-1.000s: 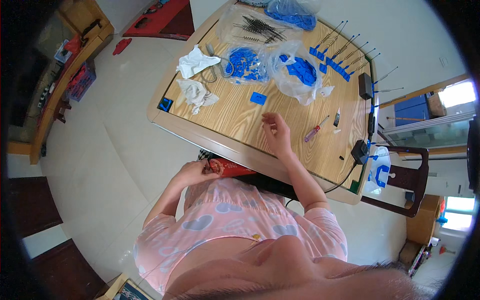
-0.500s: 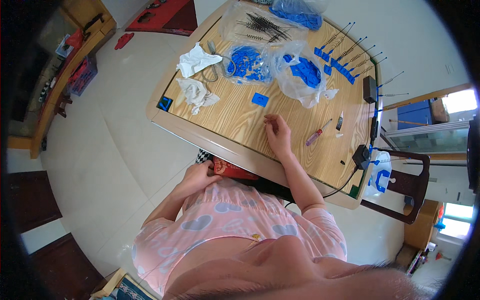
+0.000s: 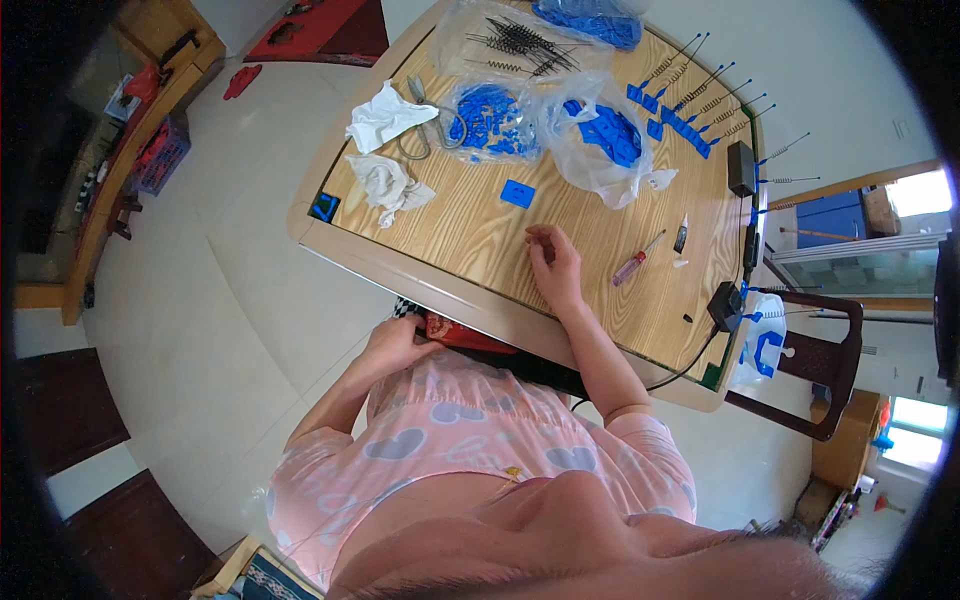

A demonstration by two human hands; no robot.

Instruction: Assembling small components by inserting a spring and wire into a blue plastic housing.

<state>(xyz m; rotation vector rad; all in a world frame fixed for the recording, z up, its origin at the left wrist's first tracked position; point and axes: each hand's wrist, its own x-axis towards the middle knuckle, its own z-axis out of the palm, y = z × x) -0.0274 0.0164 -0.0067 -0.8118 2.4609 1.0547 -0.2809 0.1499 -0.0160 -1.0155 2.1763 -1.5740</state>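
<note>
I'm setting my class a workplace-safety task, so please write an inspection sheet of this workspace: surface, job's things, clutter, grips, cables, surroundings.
Surface: wood-grain table, pale rim.
Job's things: red packet below the near edge; blue tile; small blue pieces and larger blue pieces, bagged; dark springs on clear plastic.
Clutter: two white cloths, scissors, screwdriver.
Grips: left grip touches the packet, fingers partly hidden; right grip loosely curled over the table, nothing seen in it.
Cables: black cable runs from an adapter over the near edge.
Surroundings: dark chair at right, red mat upper left.
</note>
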